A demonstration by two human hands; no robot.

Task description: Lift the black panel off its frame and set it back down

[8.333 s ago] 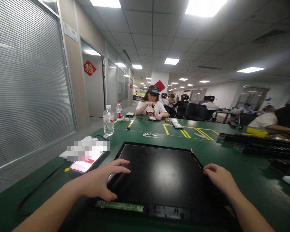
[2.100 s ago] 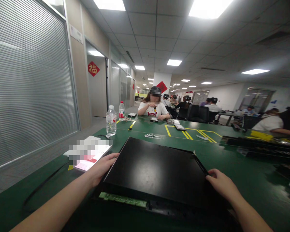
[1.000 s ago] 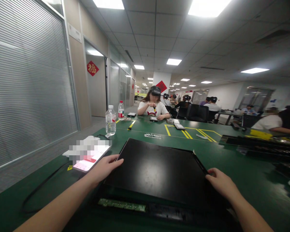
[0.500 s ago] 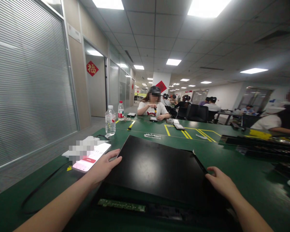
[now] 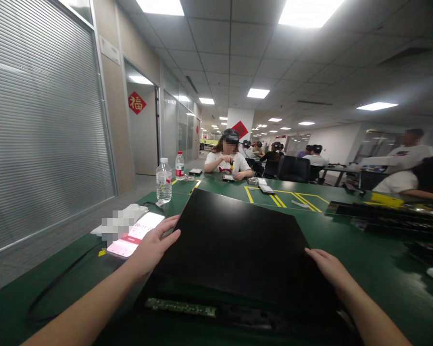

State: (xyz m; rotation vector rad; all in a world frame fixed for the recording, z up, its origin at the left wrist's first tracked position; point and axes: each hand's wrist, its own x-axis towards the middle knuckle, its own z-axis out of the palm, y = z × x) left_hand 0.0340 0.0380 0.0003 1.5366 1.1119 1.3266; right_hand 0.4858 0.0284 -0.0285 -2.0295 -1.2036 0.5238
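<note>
I am looking down at a green table (image 5: 364, 250) where both hands are gripping a large black panel (image 5: 234, 240) by its side edges. The left hand (image 5: 153, 247) is curling around the left edge, fingers (image 5: 168, 226) reaching up along the rim and the thumb pressing on the top face. The right hand (image 5: 328, 269) is clasping the right edge near the front corner, fingers wrapping under it where I cannot see their tips. Holding opposite edges is keeping the wide, thin sheet level from side to side and keeping skin off most of its glossy face.

The panel is tilting: its far edge is standing higher than its near edge, which is sitting low over a dark frame (image 5: 238, 317) lying flat on the table just in front of me. A green circuit strip (image 5: 180, 307) is showing along the frame's near side, uncovered by the panel. I judge the tilt is coming from the near edge resting on or close to the frame, though I cannot tell whether they are touching.

Just left of the left hand a phone (image 5: 135, 234) is lying face up, screen lit. Two bottles (image 5: 163, 180) are standing further back on the left. Across the table a person (image 5: 227, 161) is sitting at work, and more people are sitting behind and to the right.
</note>
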